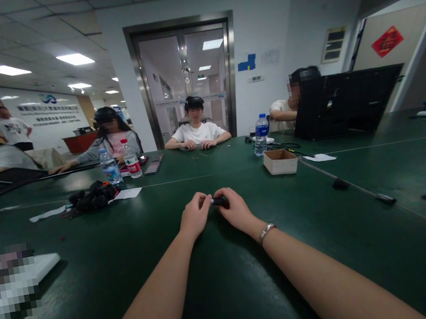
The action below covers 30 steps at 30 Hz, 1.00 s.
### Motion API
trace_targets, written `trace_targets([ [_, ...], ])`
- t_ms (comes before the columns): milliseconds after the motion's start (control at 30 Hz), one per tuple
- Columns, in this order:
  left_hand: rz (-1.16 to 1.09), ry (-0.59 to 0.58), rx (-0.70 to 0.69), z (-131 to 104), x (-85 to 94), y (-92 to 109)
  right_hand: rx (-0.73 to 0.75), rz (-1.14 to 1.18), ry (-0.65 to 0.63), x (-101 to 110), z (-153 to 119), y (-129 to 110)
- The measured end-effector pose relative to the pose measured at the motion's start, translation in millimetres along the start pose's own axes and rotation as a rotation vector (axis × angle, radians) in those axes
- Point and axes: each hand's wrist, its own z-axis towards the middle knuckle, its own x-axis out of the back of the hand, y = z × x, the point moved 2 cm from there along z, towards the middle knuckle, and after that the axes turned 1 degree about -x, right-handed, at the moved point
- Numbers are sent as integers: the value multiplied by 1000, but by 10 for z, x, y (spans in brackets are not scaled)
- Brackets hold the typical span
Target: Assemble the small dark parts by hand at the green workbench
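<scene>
Over the green table (235, 287), both hands meet in front of me. My right hand (237, 211), with a metal bracelet (267, 233) at the wrist, is closed around a small dark stick-like object (220, 201) with a short silver tip. Its exact kind is too small to tell. My left hand (197, 216) is closed in a pinch at the silver end, the fingertips touching it. The fingers hide part of both ends.
Beyond my hands, to the right, stands an open cardboard box (280, 163) near a water bottle (261, 135). Left lie a black cable bundle (94, 197) and two bottles, one red-labelled (131, 160). A black monitor (345, 103) stands right. Several people sit around the table.
</scene>
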Motion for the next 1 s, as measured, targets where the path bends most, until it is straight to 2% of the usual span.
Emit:
trace_targets([
  [100,-110,-15,-111,21,-29,-3,4,9,18,2,5,12],
  [167,-106,-17,-134,33,-39,-16,4,14,20,1,5,12],
  [567,116,23,-31,-12,18,2,2,-4,-5,1,-4,-19],
  [1000,165,6,59,-48,51,88,13,-20,-35,-18,-6,-14],
])
